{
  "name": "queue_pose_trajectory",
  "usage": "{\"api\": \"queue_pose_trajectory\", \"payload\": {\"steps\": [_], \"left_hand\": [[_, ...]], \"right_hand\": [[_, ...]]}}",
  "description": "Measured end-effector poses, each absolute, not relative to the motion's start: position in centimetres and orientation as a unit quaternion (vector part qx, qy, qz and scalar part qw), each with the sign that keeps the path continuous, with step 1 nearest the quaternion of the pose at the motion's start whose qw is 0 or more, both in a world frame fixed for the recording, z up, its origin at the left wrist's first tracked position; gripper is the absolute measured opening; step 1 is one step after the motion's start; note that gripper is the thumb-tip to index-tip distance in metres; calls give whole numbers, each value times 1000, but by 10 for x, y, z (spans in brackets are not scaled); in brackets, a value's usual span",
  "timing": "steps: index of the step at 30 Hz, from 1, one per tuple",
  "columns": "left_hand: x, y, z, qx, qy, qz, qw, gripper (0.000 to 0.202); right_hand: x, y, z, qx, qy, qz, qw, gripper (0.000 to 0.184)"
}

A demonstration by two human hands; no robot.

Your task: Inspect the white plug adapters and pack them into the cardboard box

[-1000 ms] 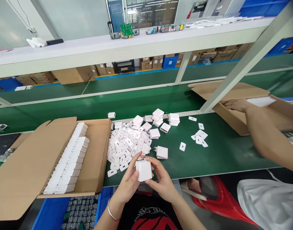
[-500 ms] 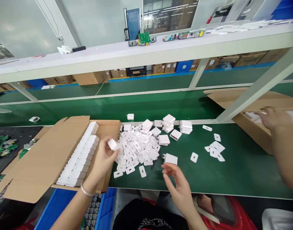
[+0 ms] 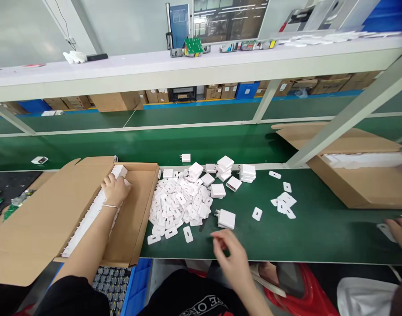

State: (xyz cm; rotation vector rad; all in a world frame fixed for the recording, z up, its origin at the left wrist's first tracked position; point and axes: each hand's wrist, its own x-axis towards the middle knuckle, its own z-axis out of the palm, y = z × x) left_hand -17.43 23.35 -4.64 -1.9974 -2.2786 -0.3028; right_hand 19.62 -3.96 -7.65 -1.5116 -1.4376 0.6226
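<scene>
My left hand (image 3: 114, 189) is inside an open cardboard box (image 3: 135, 219), at the far end of a row of white chargers (image 3: 89, 217). Its fingers are curled over a white charger there. My right hand (image 3: 229, 253) hovers over the front edge of the green table (image 3: 319, 228), fingers loosely apart and holding nothing. Just beyond it lies a single white charger (image 3: 225, 218) with its prongs to the left. A heap of small white plates (image 3: 179, 202) sits between the box and that charger.
More chargers (image 3: 225, 169) are stacked behind the heap, and loose plates (image 3: 283, 202) lie to the right. A second cardboard box (image 3: 359, 186) stands at far right. A co-worker's hand (image 3: 398, 230) rests at the table's right edge. A slanted frame post (image 3: 346, 114) crosses above.
My left hand has carried the white charger from in front of me into the box, to the far end of the row. My right hand let go and dropped toward the table edge.
</scene>
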Motion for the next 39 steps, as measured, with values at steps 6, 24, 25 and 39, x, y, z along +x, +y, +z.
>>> {"api": "queue_pose_trajectory", "payload": {"steps": [6, 24, 25, 39], "left_hand": [[-93, 215, -22, -763, -631, -132, 44, 47], [70, 212, 4, -838, -431, -288, -172, 56], [61, 199, 9, -834, -416, -307, -192, 60], [9, 48, 16, -758, -313, -494, -289, 51]], "right_hand": [[133, -27, -103, -606, -732, 95, 297, 54], [197, -63, -122, -525, -766, 82, 361, 32], [201, -66, -122, -516, -780, 81, 345, 36], [194, -54, -38, -571, -490, 243, 612, 20]]}}
